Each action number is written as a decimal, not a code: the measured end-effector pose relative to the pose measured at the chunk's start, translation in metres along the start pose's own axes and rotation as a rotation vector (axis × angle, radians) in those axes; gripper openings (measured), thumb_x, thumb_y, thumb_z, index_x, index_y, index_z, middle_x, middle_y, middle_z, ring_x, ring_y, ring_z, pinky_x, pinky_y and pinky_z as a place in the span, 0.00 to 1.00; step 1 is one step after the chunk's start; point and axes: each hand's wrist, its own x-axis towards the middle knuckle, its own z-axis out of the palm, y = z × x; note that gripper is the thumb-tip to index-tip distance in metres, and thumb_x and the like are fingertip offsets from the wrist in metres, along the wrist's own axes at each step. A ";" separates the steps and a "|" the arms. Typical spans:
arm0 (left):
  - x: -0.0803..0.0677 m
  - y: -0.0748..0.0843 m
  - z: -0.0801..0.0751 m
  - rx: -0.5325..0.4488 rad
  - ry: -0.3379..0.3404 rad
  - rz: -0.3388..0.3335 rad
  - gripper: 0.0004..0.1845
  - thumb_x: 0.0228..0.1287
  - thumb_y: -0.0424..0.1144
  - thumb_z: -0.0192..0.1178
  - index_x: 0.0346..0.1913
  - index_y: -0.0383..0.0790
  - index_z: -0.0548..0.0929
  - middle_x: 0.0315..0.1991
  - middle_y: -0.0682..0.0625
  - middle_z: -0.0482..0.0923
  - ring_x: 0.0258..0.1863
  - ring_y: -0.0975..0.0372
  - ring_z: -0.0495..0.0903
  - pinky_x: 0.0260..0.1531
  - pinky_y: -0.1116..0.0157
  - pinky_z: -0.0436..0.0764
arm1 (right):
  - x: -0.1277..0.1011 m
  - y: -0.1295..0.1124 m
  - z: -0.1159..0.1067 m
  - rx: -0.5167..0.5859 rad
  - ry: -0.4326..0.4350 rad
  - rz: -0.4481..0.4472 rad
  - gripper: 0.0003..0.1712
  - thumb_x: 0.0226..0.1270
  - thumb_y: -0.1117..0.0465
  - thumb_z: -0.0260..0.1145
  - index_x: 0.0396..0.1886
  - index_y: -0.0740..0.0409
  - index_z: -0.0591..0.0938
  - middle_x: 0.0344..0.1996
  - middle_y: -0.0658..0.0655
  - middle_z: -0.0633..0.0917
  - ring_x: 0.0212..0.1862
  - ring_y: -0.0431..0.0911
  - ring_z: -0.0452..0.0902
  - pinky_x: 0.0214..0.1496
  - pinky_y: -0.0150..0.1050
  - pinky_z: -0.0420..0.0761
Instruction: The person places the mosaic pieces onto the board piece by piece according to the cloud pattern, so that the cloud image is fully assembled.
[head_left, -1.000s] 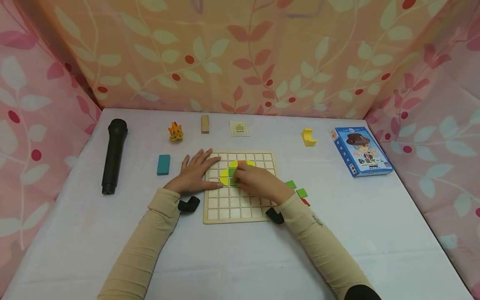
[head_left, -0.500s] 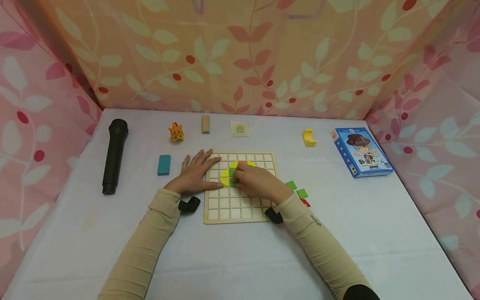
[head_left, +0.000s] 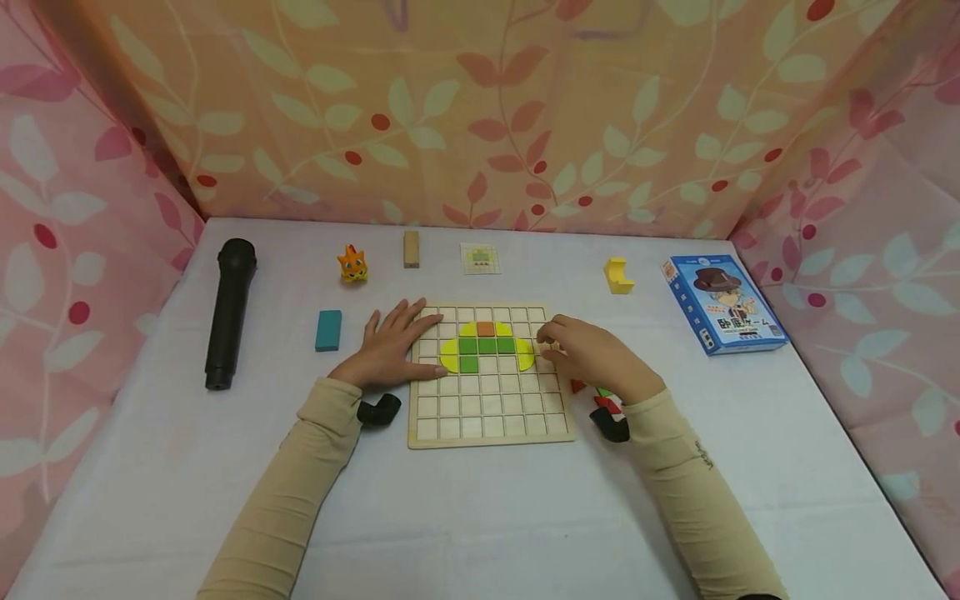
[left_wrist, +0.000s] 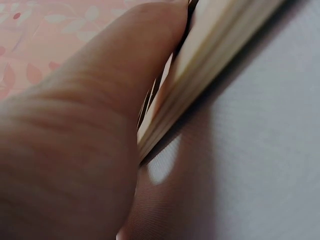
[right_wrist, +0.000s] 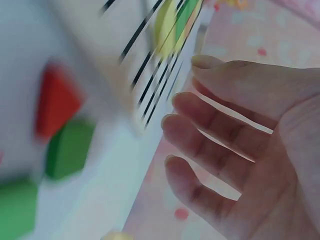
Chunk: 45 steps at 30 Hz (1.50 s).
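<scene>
A wooden grid board lies flat on the white table. Green square tiles, an orange square tile and yellow rounded tiles form an arch in its upper middle. My left hand rests on the board's left edge, fingers spread; the left wrist view shows the thumb side against the wooden edge. Over the right edge hangs my right hand, fingers loosely bent around nothing. Beneath it lie loose red tiles and green tiles, partly hidden in the head view.
Behind the board are a small pattern card, a wooden block and an orange toy figure. Leftward lie a teal block and a black microphone. A yellow piece and a blue game box stand right.
My right hand has lifted off the tile arch and moved right, past the board's edge, uncovering the green and yellow tiles. The left hand stays in place.
</scene>
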 end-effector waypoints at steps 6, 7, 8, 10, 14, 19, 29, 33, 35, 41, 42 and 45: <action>0.000 -0.001 0.000 0.013 0.003 -0.004 0.49 0.53 0.66 0.62 0.75 0.54 0.55 0.78 0.47 0.38 0.76 0.49 0.33 0.67 0.39 0.29 | -0.019 0.027 -0.003 0.032 -0.044 0.110 0.16 0.67 0.59 0.64 0.53 0.57 0.80 0.45 0.54 0.81 0.46 0.47 0.78 0.51 0.47 0.80; 0.000 -0.001 0.001 0.013 0.003 -0.006 0.49 0.53 0.67 0.62 0.75 0.54 0.55 0.78 0.47 0.38 0.76 0.49 0.33 0.67 0.40 0.29 | -0.021 0.031 -0.003 0.045 -0.058 0.125 0.16 0.67 0.59 0.64 0.53 0.58 0.80 0.45 0.54 0.81 0.45 0.48 0.78 0.51 0.47 0.80; -0.001 -0.001 0.001 0.014 0.003 -0.007 0.49 0.53 0.67 0.62 0.75 0.54 0.55 0.78 0.47 0.38 0.76 0.49 0.33 0.67 0.39 0.29 | -0.024 0.034 -0.003 0.061 -0.073 0.142 0.16 0.67 0.59 0.64 0.53 0.57 0.79 0.45 0.55 0.81 0.45 0.48 0.77 0.51 0.47 0.80; -0.001 0.000 0.000 0.012 0.002 -0.007 0.49 0.53 0.67 0.62 0.75 0.53 0.55 0.78 0.47 0.38 0.76 0.49 0.33 0.67 0.40 0.29 | -0.027 0.039 -0.002 0.085 -0.103 0.160 0.16 0.67 0.60 0.63 0.54 0.57 0.79 0.46 0.55 0.81 0.46 0.48 0.77 0.51 0.49 0.80; -0.002 0.002 -0.001 0.007 -0.001 -0.010 0.49 0.54 0.66 0.62 0.75 0.53 0.55 0.78 0.47 0.38 0.76 0.49 0.33 0.67 0.40 0.29 | -0.030 0.045 0.002 0.123 -0.141 0.173 0.15 0.67 0.64 0.61 0.53 0.54 0.80 0.47 0.53 0.80 0.47 0.48 0.75 0.53 0.49 0.79; -0.002 0.002 -0.001 0.007 -0.001 -0.008 0.49 0.54 0.65 0.62 0.75 0.53 0.55 0.78 0.47 0.38 0.76 0.49 0.33 0.67 0.40 0.29 | -0.030 0.047 0.007 0.108 -0.116 0.142 0.15 0.65 0.66 0.62 0.51 0.56 0.80 0.45 0.53 0.80 0.46 0.48 0.76 0.53 0.48 0.79; 0.000 0.003 0.000 0.007 -0.005 -0.011 0.49 0.54 0.66 0.62 0.75 0.53 0.55 0.78 0.47 0.38 0.76 0.49 0.33 0.67 0.40 0.29 | -0.028 0.047 0.010 0.111 -0.079 0.122 0.18 0.62 0.65 0.67 0.52 0.55 0.79 0.49 0.53 0.79 0.47 0.49 0.75 0.53 0.48 0.79; 0.000 0.002 0.000 0.013 -0.005 -0.013 0.49 0.54 0.66 0.62 0.75 0.54 0.55 0.78 0.47 0.38 0.76 0.50 0.33 0.67 0.40 0.30 | -0.027 0.048 0.012 0.106 -0.065 0.104 0.17 0.62 0.64 0.67 0.52 0.56 0.80 0.46 0.52 0.80 0.45 0.47 0.75 0.52 0.47 0.79; 0.000 0.002 0.001 0.014 -0.004 -0.012 0.49 0.54 0.66 0.62 0.75 0.54 0.55 0.78 0.48 0.38 0.76 0.50 0.33 0.67 0.40 0.30 | -0.026 0.049 0.012 0.103 -0.063 0.103 0.17 0.63 0.64 0.67 0.52 0.57 0.80 0.45 0.52 0.80 0.43 0.47 0.75 0.51 0.46 0.80; 0.000 0.002 0.001 0.007 -0.003 -0.007 0.49 0.54 0.66 0.62 0.75 0.54 0.55 0.78 0.48 0.38 0.76 0.50 0.33 0.67 0.40 0.30 | -0.025 0.045 0.010 0.093 -0.060 0.157 0.17 0.63 0.61 0.68 0.52 0.56 0.79 0.43 0.52 0.80 0.41 0.46 0.75 0.45 0.42 0.81; 0.000 0.002 0.000 0.005 -0.001 -0.005 0.49 0.54 0.66 0.62 0.75 0.54 0.55 0.78 0.47 0.38 0.76 0.50 0.33 0.67 0.40 0.30 | -0.025 0.043 0.008 0.092 -0.057 0.159 0.18 0.63 0.60 0.68 0.52 0.56 0.79 0.43 0.52 0.80 0.41 0.46 0.75 0.45 0.42 0.81; 0.000 0.002 -0.001 -0.008 0.002 0.000 0.49 0.54 0.65 0.63 0.75 0.53 0.56 0.78 0.47 0.38 0.76 0.49 0.34 0.67 0.39 0.30 | -0.024 0.037 0.005 0.093 -0.048 0.155 0.18 0.63 0.60 0.68 0.52 0.55 0.79 0.43 0.51 0.80 0.41 0.46 0.75 0.43 0.41 0.81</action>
